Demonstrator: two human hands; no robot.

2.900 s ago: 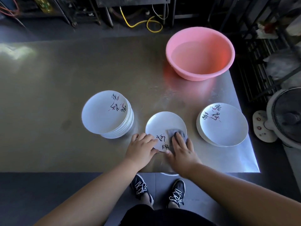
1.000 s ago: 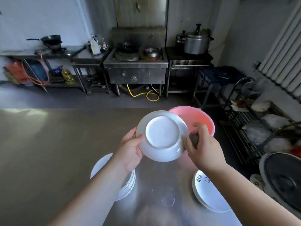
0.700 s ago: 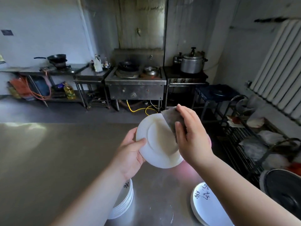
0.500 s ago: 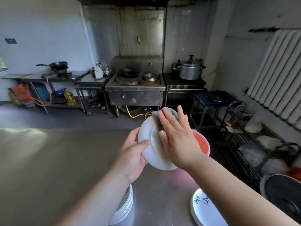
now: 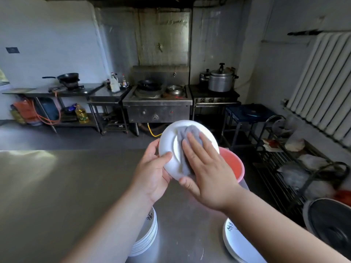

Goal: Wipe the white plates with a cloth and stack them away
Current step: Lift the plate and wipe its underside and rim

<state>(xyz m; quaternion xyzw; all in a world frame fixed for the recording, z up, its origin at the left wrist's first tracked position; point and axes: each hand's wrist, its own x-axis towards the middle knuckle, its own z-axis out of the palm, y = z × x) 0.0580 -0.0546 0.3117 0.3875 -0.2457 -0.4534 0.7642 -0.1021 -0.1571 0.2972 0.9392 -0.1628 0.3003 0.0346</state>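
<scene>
Up goes the plate (image 5: 168,143), held in the air over the bench (image 5: 57,186), tilted on edge with its underside toward the person and the basin (image 5: 234,164) just behind it. The left grip (image 5: 152,173) clamps the left rim, thumb across the back, fingers curled round behind. The right grip (image 5: 207,171) is spread flat, fingers straight, pressing the cloth (image 5: 187,132) onto the plate's middle.

For a clean wipe, I'd say hold firm on the left, sweep round the foot ring and out to the rim, and turn the plate so no arc is missed. The plate sits between the 2 grips. The left stack (image 5: 148,236) and right stack (image 5: 235,242) wait below.
</scene>
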